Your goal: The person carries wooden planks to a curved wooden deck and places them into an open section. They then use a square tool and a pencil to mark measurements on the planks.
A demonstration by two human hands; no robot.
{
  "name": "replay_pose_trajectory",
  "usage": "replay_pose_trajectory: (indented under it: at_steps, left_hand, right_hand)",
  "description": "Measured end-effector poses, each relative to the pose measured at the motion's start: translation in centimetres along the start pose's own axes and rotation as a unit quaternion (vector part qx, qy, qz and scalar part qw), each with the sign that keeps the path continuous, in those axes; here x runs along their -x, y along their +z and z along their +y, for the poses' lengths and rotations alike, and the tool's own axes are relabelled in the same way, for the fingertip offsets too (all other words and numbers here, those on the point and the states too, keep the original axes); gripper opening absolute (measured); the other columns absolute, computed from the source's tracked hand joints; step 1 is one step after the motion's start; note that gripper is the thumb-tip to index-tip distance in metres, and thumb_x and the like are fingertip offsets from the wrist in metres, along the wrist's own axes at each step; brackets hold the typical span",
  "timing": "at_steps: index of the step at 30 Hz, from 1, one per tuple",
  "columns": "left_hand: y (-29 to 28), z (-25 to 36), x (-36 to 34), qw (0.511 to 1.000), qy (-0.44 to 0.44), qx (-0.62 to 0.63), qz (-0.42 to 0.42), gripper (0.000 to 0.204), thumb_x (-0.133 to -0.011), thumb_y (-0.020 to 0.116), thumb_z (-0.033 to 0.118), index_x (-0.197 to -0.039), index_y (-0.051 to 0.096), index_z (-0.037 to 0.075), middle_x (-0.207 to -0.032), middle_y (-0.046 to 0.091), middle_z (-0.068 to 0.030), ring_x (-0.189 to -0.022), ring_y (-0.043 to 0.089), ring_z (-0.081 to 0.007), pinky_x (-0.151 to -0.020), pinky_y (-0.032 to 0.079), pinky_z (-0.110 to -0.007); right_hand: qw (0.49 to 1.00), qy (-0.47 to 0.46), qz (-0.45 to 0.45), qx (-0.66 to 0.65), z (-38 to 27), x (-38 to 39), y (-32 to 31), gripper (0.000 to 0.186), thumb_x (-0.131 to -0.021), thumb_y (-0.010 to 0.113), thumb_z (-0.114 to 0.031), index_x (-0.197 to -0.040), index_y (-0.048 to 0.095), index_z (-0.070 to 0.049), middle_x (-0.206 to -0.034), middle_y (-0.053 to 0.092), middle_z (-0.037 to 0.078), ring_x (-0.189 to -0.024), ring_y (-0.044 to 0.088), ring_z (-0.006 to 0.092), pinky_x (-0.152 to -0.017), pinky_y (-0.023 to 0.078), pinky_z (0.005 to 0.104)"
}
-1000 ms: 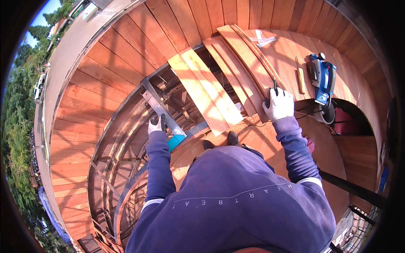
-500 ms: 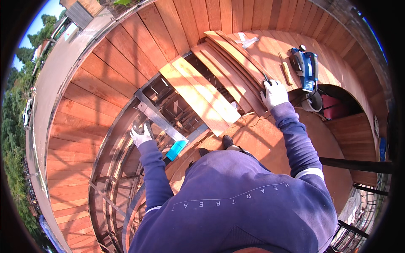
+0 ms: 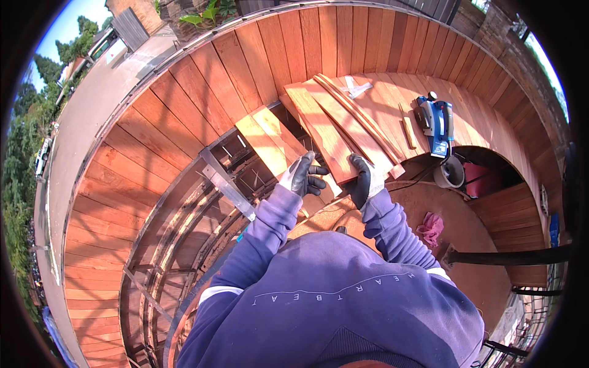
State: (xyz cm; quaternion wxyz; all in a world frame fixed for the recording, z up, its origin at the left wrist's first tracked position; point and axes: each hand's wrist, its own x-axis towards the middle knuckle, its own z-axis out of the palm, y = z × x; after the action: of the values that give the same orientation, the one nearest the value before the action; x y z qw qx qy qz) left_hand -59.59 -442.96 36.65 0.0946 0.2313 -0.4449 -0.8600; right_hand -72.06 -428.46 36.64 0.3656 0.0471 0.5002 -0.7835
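Observation:
A reddish wooden plank (image 3: 320,132) lies slanted over the boards, its near end between my hands. My right hand (image 3: 366,178), in a white glove with dark palm and fingers, is closed on the right side of that end. Just left of it, my left hand (image 3: 300,176) wears a matching glove; its fingers are apart and slightly bent, with nothing seen in them. Under and beside the left hand are two paler planks (image 3: 264,138), laid across the open frame. More loose planks (image 3: 356,122) are stacked right of the held plank.
A blue electric planer (image 3: 437,126) rests on the curved bench, near a thin wood piece (image 3: 408,130). Beyond it are a grey bucket (image 3: 451,172) and a pink cloth (image 3: 431,228). A metal straightedge (image 3: 230,187) crosses the open frame (image 3: 178,245) at left.
My left hand has moved right from the open frame, and my right hand left from the stack. A plank is now in my right hand, shifted left. The view has tilted upward.

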Motion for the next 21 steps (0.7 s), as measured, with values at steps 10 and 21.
replay_pose_trajectory:
  at_steps: [10,21]
  left_hand:
    - [2.4,5.1,-1.6,0.979,0.120,-0.010,0.163,0.036,-0.081,0.070,0.032,-0.110,0.064,0.012,-0.091,0.066,-0.0061,-0.069,0.060,-0.0170,-0.054,0.046,-0.027]
    - [3.3,9.5,-2.3,0.983,0.012,0.163,0.084,0.015,-0.088,0.066,0.024,-0.097,0.056,0.016,-0.059,0.047,0.0043,-0.040,0.031,-0.0062,-0.039,0.026,-0.023]
  right_hand:
    - [0.970,-0.025,-0.230,0.076,-4.3,3.9,-0.6,0.053,-0.102,0.039,-0.044,-0.123,0.056,0.002,-0.096,0.063,0.010,-0.077,0.063,0.0183,-0.073,0.053,0.0318]
    - [0.941,-0.002,-0.302,0.150,-4.4,4.1,-2.7,0.040,-0.101,0.049,-0.033,-0.125,0.058,-0.002,-0.098,0.064,0.009,-0.081,0.066,0.0166,-0.075,0.054,0.0284]
